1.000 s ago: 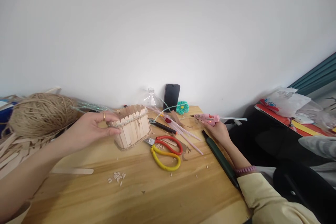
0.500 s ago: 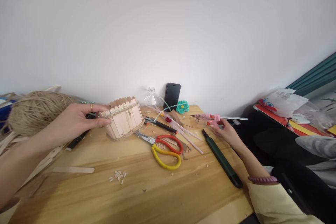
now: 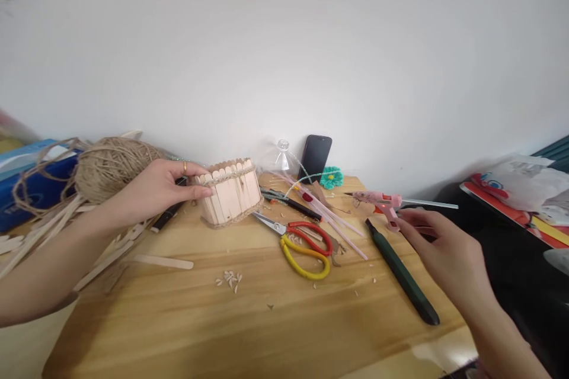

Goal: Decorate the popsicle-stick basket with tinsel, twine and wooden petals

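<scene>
Left grip (image 3: 162, 188) is clamped on the left end of the craft-stick basket (image 3: 235, 196), tilted at the back of the worktop (image 3: 311, 320). Well to the basket's right sits the pink glue gun (image 3: 382, 200), long axis sideways, nozzle pointing basketward. Right grip (image 3: 451, 243) is nearer it, fingertips at the handle; whether they've closed on it, I can't tell.

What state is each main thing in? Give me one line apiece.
Pale wooden craft-stick basket: rim pinched by the left hand
Pink plastic glue gun: red light lit, clear glue stick loaded, right hand at its handle, grip unclear
Black smartphone: propped upright, screen dark
Red-and-yellow-handled metal scissors: lying flat
Brown twine ball: mostly wound
Clear plastic bottle top: neck up
</scene>
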A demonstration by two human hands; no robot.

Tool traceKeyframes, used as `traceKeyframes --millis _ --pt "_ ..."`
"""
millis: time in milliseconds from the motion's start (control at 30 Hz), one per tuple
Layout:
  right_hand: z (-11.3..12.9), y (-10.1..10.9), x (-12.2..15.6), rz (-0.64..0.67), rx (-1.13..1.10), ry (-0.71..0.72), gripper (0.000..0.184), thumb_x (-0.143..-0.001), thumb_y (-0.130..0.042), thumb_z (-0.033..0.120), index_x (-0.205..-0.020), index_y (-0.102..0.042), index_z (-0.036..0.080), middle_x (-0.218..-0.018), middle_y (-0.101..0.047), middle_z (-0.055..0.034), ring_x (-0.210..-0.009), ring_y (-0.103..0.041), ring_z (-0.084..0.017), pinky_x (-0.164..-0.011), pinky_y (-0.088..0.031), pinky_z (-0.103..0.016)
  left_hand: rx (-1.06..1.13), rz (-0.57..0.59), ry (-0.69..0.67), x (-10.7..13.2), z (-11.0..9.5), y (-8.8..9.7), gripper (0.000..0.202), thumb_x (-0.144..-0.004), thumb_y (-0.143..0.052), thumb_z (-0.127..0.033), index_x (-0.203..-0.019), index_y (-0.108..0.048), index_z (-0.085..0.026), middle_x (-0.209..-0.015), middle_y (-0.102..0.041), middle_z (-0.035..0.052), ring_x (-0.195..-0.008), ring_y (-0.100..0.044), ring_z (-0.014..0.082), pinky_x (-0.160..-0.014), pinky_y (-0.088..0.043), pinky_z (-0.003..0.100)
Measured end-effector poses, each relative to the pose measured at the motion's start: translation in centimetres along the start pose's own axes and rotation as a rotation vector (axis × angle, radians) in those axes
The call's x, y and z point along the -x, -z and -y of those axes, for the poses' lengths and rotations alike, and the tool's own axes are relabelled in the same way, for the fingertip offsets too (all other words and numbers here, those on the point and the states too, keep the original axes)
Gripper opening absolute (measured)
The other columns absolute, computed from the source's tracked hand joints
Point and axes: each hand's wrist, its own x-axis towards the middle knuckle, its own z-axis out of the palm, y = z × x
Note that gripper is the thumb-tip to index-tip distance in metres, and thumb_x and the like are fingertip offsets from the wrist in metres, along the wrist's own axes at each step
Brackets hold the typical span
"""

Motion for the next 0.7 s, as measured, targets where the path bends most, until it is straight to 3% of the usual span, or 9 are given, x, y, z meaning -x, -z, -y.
traceKeyframes --millis 100,133,200,267,433,700 --pt "5.5 -2.1 2.2 0.164 -0.113 0.203 0.019 -0.08 -0.054 0.04 -0.081 -0.063 0.023 -0.082 -0.068 -0.0022 -0.075 -0.063 -0.018 -0.068 -0.048 -0.029 -0.002 0.004 -0.014 -0.1 0.0 -0.2 0.03 -0.072 -0.065 -0.037 -0.092 -0.069 -0.015 -0.091 -0.071 0.0031 -0.086 -0.06 0.0212 -0.076 -0.046 0.028" --pt "7.2 -2.9 3.0 0.26 -0.189 0.328 0.015 -0.083 -0.052 0.033 -0.083 -0.063 0.022 -0.081 -0.067 -0.0031 -0.075 -0.062 -0.018 -0.067 -0.048 -0.028 0.004 0.012 -0.024 -0.2 0.0 -0.3 0.032 -0.071 -0.066 -0.039 -0.092 -0.069 -0.015 -0.089 -0.071 0.0033 -0.084 -0.061 0.0212 -0.074 -0.047 0.028" --pt "10.3 -4.7 4.7 0.429 -0.302 0.513 0.013 -0.086 -0.048 0.022 -0.083 -0.061 0.02 -0.081 -0.066 -0.004 -0.075 -0.061 -0.016 -0.066 -0.047 -0.027 0.022 0.03 -0.032 -0.3 0.1 -0.6 0.032 -0.068 -0.067 -0.039 -0.092 -0.07 -0.017 -0.087 -0.072 0.0024 -0.081 -0.062 0.0204 -0.071 -0.048 0.027" --pt "12.7 -6.4 6.0 0.569 -0.321 0.61 0.017 -0.084 -0.047 0.012 -0.08 -0.061 0.02 -0.079 -0.065 -0.0032 -0.073 -0.06 -0.015 -0.064 -0.045 -0.025 0.046 0.033 -0.04 -0.5 0.2 -0.9 0.03 -0.067 -0.069 -0.037 -0.091 -0.071 -0.018 -0.084 -0.072 0.0013 -0.078 -0.063 0.019 -0.07 -0.048 0.026" --pt "15.6 -9.4 6.9 0.673 -0.288 0.595 0.016 -0.076 -0.054 0.006 -0.075 -0.064 0.018 -0.076 -0.063 -0.0021 -0.069 -0.058 -0.014 -0.061 -0.043 -0.024 0.067 0.052 -0.068 -0.6 0.1 -1.1 0.021 -0.068 -0.067 -0.032 -0.082 -0.071 -0.017 -0.078 -0.071 -0.0005 -0.073 -0.062 0.0164 -0.069 -0.048 0.024" --pt "15.7 -11.2 7.1 0.724 -0.298 0.484 0.009 -0.074 -0.059 0.01 -0.077 -0.061 0.019 -0.079 -0.06 -0.0013 -0.068 -0.056 -0.014 -0.061 -0.043 -0.024 0.083 0.043 -0.117 -0.8 -0.1 -1.4 0.013 -0.068 -0.066 -0.024 -0.076 -0.07 -0.016 -0.071 -0.069 -0.0036 -0.068 -0.06 0.0123 -0.063 -0.047 0.019"
